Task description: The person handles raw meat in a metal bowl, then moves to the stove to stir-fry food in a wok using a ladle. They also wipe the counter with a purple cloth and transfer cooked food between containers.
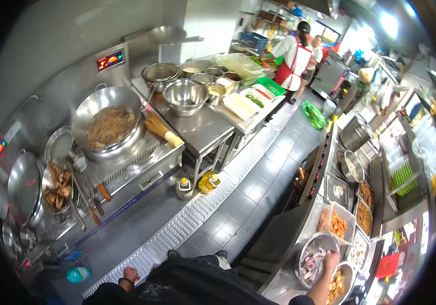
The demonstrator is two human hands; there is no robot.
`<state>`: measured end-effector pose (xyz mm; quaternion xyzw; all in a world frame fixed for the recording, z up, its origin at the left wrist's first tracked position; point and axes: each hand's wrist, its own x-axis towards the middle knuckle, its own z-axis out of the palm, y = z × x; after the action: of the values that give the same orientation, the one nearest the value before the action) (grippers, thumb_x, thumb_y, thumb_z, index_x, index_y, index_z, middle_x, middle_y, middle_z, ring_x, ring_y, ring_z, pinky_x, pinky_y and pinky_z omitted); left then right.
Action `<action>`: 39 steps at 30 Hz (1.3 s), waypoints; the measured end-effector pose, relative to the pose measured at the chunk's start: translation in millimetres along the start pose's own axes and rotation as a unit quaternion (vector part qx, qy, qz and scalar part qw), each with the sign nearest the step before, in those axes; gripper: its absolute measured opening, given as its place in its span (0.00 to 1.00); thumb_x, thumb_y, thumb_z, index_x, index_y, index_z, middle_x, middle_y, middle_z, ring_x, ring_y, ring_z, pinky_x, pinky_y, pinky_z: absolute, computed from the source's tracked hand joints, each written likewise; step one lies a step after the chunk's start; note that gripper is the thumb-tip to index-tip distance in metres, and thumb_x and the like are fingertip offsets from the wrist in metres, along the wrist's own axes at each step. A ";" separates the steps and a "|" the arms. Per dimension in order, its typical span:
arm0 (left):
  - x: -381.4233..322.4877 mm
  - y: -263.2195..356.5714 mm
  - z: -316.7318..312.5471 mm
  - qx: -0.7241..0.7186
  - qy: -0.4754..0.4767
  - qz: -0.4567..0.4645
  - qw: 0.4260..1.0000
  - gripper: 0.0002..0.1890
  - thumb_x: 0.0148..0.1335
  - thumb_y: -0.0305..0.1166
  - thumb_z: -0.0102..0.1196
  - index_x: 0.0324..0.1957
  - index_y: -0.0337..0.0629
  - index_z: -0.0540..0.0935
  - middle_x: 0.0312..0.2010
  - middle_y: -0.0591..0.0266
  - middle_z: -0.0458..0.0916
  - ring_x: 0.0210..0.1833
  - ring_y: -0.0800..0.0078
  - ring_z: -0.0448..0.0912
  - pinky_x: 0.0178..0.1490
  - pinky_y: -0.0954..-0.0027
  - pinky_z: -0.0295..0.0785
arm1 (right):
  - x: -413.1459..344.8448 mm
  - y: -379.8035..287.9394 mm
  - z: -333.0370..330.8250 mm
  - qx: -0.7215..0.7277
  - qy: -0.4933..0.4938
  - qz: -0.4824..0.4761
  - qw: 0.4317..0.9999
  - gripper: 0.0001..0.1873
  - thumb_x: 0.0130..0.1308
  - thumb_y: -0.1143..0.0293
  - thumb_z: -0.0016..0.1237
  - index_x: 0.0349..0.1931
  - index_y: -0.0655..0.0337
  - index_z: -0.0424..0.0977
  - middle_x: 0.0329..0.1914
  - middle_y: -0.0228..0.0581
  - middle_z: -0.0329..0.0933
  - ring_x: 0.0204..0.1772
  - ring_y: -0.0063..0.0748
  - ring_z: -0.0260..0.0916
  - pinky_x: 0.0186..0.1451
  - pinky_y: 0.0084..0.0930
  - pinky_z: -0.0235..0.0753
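On the right-hand counter, my right hand [331,262] grips the far-side rim of a stainless steel bowl [301,254]. Pieces of raw, pale pinkish meat or seafood [313,260] lie in it; I cannot tell which. Just beyond the wrist, partly hidden by my forearm, stands another bowl with yellowish-brown pieces of food [337,286]. A clear plastic tub of orange-coloured food pieces [338,225] is beside the steel bowl. My left hand [131,273] hangs low above the perforated metal drain cover [157,248], its fingers curled and nothing visible in them.
Left, a large wok [126,95] holds brown oil or broth on the range. A strainer of browned meat pieces [58,187] and several wooden-handled tools lie near it. Oil bottles [209,183] stand on the floor. A person in a red apron [296,61] works farther back, another person beyond.
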<state>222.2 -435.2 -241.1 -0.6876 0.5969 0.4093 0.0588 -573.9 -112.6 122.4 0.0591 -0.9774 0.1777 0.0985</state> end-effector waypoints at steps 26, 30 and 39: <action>19.3 254.9 4.8 -0.252 -0.109 -0.009 0.962 0.05 0.67 0.27 0.50 0.41 0.37 0.74 0.27 0.58 0.79 0.25 0.67 0.82 0.25 0.66 0.79 | -43.7 83.3 37.9 0.021 -0.080 0.075 0.994 0.14 0.58 0.71 0.56 0.44 0.66 0.76 0.44 0.56 0.76 0.49 0.58 0.73 0.54 0.46 0.72; 6.3 249.0 -10.3 -0.177 -0.083 -0.032 0.980 0.04 0.65 0.26 0.50 0.38 0.36 0.75 0.28 0.58 0.79 0.25 0.65 0.82 0.27 0.64 0.81 | -43.5 72.2 27.9 0.043 -0.084 0.072 0.993 0.14 0.58 0.75 0.56 0.45 0.68 0.75 0.45 0.58 0.75 0.51 0.57 0.73 0.55 0.44 0.71; 4.8 293.8 -27.9 -0.194 -0.084 -0.009 0.977 0.06 0.67 0.26 0.49 0.43 0.38 0.74 0.28 0.58 0.79 0.27 0.66 0.82 0.28 0.67 0.80 | -46.1 71.0 21.5 0.065 -0.089 0.033 0.993 0.16 0.58 0.76 0.55 0.47 0.67 0.73 0.49 0.57 0.72 0.54 0.58 0.70 0.58 0.44 0.70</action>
<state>-19.5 -537.2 -106.1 -0.6544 0.4927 0.5731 -0.0221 -543.4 -50.6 69.0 0.0490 -0.9700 0.2381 0.0016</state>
